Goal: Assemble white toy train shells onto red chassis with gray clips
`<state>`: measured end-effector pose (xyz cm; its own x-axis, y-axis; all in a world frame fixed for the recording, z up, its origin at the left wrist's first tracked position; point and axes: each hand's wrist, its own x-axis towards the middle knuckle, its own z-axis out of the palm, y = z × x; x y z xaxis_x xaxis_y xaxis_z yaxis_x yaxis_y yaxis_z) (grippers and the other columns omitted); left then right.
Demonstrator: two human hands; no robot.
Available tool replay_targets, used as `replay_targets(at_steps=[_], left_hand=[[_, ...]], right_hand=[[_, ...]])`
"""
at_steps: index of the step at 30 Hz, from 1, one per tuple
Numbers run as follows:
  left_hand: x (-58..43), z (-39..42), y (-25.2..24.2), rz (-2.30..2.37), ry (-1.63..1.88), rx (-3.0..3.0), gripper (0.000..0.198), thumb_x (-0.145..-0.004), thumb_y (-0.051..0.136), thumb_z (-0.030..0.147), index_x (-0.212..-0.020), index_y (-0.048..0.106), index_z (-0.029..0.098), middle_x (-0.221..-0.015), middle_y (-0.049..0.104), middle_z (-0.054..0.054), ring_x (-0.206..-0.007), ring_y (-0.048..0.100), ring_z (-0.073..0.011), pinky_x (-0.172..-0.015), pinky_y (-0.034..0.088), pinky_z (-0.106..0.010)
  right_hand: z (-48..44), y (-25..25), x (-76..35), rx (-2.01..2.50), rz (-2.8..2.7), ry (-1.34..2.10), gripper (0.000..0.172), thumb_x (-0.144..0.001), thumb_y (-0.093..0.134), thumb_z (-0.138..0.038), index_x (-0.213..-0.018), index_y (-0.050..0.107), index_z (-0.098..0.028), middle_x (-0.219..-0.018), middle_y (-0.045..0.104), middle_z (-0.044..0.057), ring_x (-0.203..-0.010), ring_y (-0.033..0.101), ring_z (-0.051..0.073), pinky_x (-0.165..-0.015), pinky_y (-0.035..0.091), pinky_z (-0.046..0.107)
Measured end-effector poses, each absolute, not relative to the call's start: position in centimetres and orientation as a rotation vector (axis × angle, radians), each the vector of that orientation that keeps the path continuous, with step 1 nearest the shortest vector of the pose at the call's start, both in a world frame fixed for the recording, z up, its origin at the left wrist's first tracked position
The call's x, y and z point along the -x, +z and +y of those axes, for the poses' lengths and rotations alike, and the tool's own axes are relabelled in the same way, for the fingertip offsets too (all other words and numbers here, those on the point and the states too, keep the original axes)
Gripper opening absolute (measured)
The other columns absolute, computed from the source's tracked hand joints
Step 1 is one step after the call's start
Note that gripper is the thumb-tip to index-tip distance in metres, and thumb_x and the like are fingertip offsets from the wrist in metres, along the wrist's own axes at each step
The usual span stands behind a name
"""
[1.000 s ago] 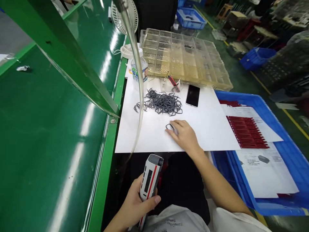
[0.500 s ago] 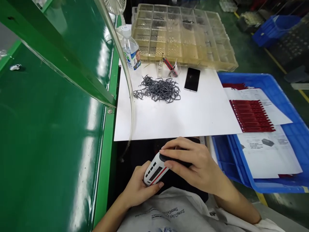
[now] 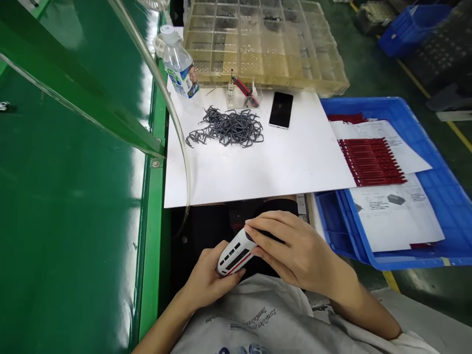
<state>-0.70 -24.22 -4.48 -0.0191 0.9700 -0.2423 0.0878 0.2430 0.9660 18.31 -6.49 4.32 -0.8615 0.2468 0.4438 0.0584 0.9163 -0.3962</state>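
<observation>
The left hand [image 3: 208,280] is low and curls up from below. The right hand [image 3: 300,253] sits on top, with its fingers [image 3: 267,231] bent and pointing left. The left arm [image 3: 164,327] and the right arm [image 3: 365,307] come in from both sides and bend toward the middle, so the hands are close together.

I'm seeing a smooth, glossy white plastic handheld device [image 3: 236,255], a matt white sheet [image 3: 295,169] on the glossy green bench [image 3: 73,221], dull grey wire loops [image 3: 228,128], a clear plastic tray [image 3: 265,49], and a blue plastic crate [image 3: 368,104].
</observation>
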Motion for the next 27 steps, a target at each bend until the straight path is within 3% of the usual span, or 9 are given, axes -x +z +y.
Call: replay_targets(at_steps=[4, 8, 17, 22, 27], left_hand=[[0.3, -24.2, -4.0, 1.310, 0.924, -1.108, 0.023, -0.095, 0.081, 0.035, -0.092, 0.064, 0.020, -0.071, 0.053, 0.007, -0.061, 0.044, -0.0099, -0.058, 0.033, -0.024], [-0.4, -24.2, -4.0, 1.349, 0.858, -1.125, 0.018, -0.096, 0.076, 0.030, -0.092, 0.061, 0.021, -0.072, 0.054, 0.007, -0.061, 0.044, -0.0102, -0.057, 0.034, -0.023], [-2.3, -24.6, -3.0, 1.673, 0.793, -1.271, 0.015, -0.102, 0.069, 0.034, -0.098, 0.059, 0.025, -0.073, 0.065, 0.005, -0.057, 0.057, -0.0134, -0.054, 0.039, -0.023], [-3.4, -25.3, -2.5, 1.768, 0.717, -1.353, 0.011, -0.103, 0.066, 0.035, -0.105, 0.061, 0.026, -0.074, 0.069, 0.004, -0.053, 0.062, -0.0158, -0.052, 0.042, -0.025], [-3.3, -26.3, -2.2, 1.839, 0.697, -1.576, 0.015, -0.095, 0.068, 0.025, -0.108, 0.060, 0.026, -0.072, 0.071, 0.004, -0.051, 0.065, -0.0181, -0.052, 0.041, -0.026]], right_hand=[[-6.6, 4.3, -20.1, 0.158, -2.569, 0.476, 0.030, -0.112, 0.066, -0.024, -0.140, 0.075, -0.018, -0.123, 0.086, 0.014, -0.108, 0.082, 0.027, -0.088, 0.074, 0.043], [-7.6, 4.1, -21.4, 0.287, -2.609, 0.383, 0.034, -0.108, 0.066, -0.016, -0.140, 0.076, -0.015, -0.120, 0.086, 0.015, -0.106, 0.082, 0.029, -0.087, 0.075, 0.044], [-10.4, 1.8, -22.1, 0.596, -2.257, 0.733, 0.064, -0.102, 0.069, -0.004, -0.163, 0.062, -0.023, -0.138, 0.081, 0.016, -0.117, 0.080, 0.029, -0.094, 0.074, 0.048], [-11.4, 1.6, -22.6, 0.632, -2.213, 0.631, 0.073, -0.099, 0.087, -0.022, -0.166, 0.059, -0.025, -0.131, 0.085, 0.015, -0.112, 0.083, 0.032, -0.090, 0.077, 0.050], [-11.3, 2.5, -23.6, 0.457, -2.302, 0.463, 0.087, -0.096, 0.091, -0.027, -0.173, 0.051, -0.017, -0.131, 0.086, 0.014, -0.110, 0.086, 0.033, -0.089, 0.080, 0.047]])
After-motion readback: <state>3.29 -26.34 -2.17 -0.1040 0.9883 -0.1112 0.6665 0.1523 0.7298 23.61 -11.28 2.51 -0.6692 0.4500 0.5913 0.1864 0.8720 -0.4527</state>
